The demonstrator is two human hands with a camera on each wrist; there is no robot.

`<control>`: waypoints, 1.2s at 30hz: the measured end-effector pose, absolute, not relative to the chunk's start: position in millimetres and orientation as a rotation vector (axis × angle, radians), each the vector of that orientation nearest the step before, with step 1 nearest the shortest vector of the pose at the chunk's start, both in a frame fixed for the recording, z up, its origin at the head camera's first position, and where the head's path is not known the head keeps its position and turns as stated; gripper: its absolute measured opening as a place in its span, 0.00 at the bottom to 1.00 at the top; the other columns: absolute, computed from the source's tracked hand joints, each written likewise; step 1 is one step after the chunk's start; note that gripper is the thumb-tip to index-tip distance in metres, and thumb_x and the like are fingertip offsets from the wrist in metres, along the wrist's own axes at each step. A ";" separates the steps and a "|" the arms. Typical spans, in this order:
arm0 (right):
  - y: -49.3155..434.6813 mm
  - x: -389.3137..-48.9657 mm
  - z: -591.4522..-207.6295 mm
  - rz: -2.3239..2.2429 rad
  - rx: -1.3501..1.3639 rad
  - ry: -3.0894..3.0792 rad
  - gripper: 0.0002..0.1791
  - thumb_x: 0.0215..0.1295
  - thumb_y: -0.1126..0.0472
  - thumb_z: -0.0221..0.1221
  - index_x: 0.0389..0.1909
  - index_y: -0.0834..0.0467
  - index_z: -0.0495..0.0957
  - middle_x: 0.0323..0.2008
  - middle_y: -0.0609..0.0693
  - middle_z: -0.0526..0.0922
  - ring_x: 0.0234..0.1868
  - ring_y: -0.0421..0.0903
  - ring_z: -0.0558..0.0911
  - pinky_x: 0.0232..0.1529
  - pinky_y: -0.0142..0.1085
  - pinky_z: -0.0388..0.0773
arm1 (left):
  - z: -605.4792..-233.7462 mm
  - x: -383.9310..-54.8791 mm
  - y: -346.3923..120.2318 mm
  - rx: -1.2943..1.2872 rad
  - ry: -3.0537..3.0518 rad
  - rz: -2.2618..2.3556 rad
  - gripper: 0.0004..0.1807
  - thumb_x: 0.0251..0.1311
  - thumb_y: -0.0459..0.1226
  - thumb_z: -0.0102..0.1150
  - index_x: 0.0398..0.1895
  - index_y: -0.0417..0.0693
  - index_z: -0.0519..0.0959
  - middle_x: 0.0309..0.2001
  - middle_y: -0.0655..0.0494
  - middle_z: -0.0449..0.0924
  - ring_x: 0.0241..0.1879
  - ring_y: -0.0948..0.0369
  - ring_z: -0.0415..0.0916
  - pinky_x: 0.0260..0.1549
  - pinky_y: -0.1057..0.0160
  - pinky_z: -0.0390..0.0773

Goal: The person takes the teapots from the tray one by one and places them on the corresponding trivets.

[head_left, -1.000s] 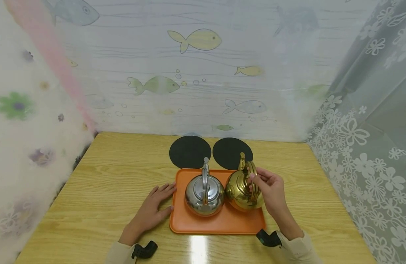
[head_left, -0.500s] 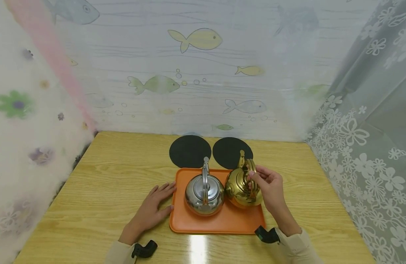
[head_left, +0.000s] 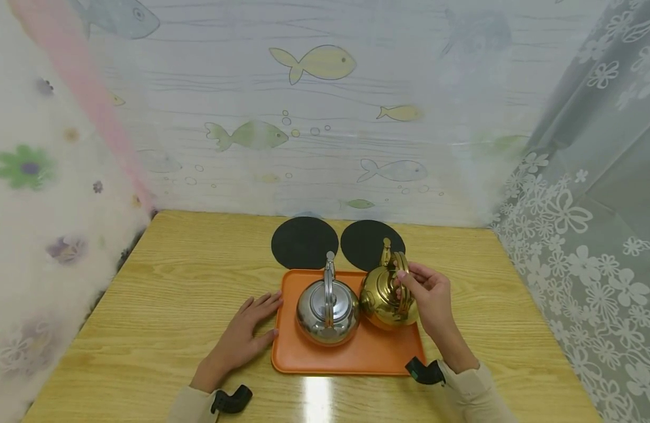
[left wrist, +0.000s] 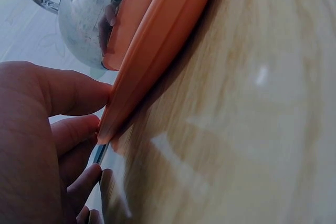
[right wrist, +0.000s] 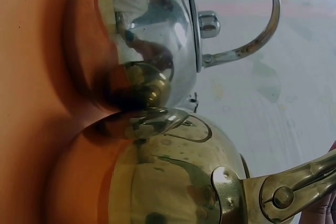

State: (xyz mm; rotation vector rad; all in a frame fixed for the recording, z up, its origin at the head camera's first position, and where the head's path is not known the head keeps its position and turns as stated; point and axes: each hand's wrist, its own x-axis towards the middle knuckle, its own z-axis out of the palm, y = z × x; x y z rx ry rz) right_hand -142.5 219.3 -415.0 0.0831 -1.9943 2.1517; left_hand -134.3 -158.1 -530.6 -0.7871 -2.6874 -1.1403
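My right hand grips the arched handle of a gold kettle, thumb on the near side. That kettle is at the right end of an orange tray, its spout pointing to the back. Whether its base touches the tray I cannot tell. Just left of it, a silver kettle sits on the tray with its handle up; the right wrist view has both bodies close together. Against the tray's left edge lies my left hand, fingers extended, and in the left wrist view its thumb touches the tray rim.
Two black round mats, a left mat and a right mat, lie behind the tray on the wooden table. The gold spout overlaps the right mat in the head view. A fish-patterned curtain hangs at the back.
The gold kettle has shifted slightly toward the back, with my right hand still on its handle. My left hand, the silver kettle and the tray stay where they were.
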 end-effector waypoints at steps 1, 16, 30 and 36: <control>219.0 -142.7 -414.9 2.157 0.083 -1.986 0.19 0.69 0.73 0.58 0.55 0.83 0.72 0.27 0.49 0.87 0.30 0.39 0.86 0.34 0.28 0.84 | -531.0 -134.3 -158.5 -0.784 -2.695 -1.141 0.32 0.64 0.43 0.66 0.71 0.45 0.74 0.73 0.52 0.69 0.74 0.45 0.63 0.72 0.36 0.51; 218.0 -152.9 -421.3 2.195 0.137 -1.919 0.14 0.68 0.74 0.59 0.52 0.78 0.78 0.27 0.50 0.87 0.29 0.41 0.86 0.31 0.30 0.86 | -533.3 -135.5 -158.7 -0.805 -2.670 -1.115 0.31 0.65 0.43 0.65 0.71 0.45 0.74 0.73 0.50 0.70 0.73 0.43 0.64 0.72 0.35 0.54; 218.1 -158.8 -424.0 2.198 0.099 -1.935 0.21 0.69 0.75 0.57 0.59 0.84 0.70 0.27 0.46 0.87 0.29 0.37 0.86 0.37 0.27 0.85 | -532.2 -136.2 -160.0 -0.786 -2.719 -1.136 0.32 0.65 0.45 0.65 0.72 0.48 0.73 0.74 0.55 0.68 0.75 0.47 0.62 0.74 0.38 0.52; 217.9 -162.6 -424.2 2.186 0.090 -1.949 0.20 0.69 0.74 0.57 0.57 0.83 0.71 0.27 0.43 0.86 0.29 0.37 0.86 0.37 0.26 0.85 | -531.6 -136.0 -160.1 -0.782 -2.727 -1.145 0.32 0.66 0.46 0.65 0.72 0.49 0.73 0.74 0.56 0.68 0.75 0.48 0.62 0.74 0.38 0.51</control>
